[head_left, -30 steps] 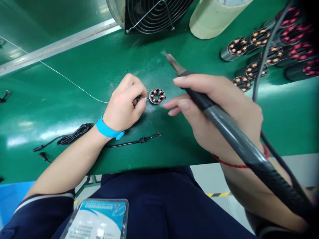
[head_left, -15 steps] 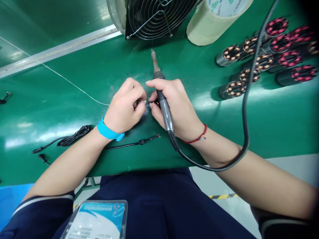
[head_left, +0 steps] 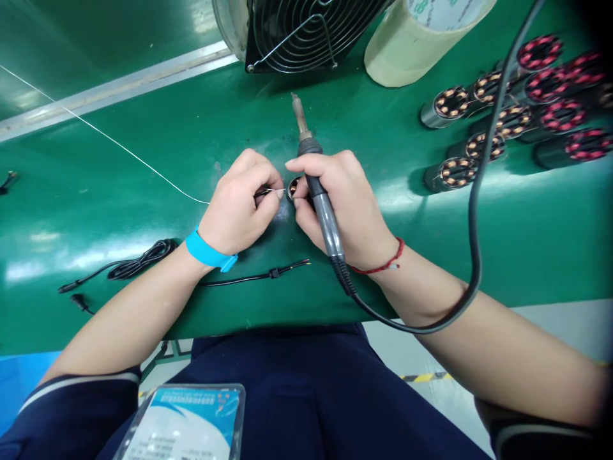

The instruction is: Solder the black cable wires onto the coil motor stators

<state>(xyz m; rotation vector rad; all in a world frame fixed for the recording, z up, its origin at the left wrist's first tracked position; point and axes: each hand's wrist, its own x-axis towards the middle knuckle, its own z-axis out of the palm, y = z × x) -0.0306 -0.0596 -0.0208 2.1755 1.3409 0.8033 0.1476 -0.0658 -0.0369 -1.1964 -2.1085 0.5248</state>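
My left hand [head_left: 244, 201], with a blue wristband, is closed in a pinch on a thin silvery solder wire [head_left: 143, 164]. The wire's short end pokes out past the fingertips toward the right. Something dark also sits under those fingers, too hidden to name. Across my right hand [head_left: 342, 207] lies a soldering iron [head_left: 325, 220], gripped between thumb and fingers, its tip pointing away from me. The fingertips of that hand also touch a small motor stator [head_left: 292, 189] with copper windings, mostly covered by the hand. Both hands are close together over the green table.
Several wound stators [head_left: 457, 172] stand at the right, some copper, some red. A fan [head_left: 306, 38] and a roll of tape [head_left: 407, 48] are at the back. A coiled black cable [head_left: 143, 260] and a short cable [head_left: 249, 278] lie in front. The iron's cord [head_left: 472, 211] loops over my right forearm.
My right hand has shifted slightly right, widening the gap between the hands. More of the stator and of the solder wire's end now shows between them.
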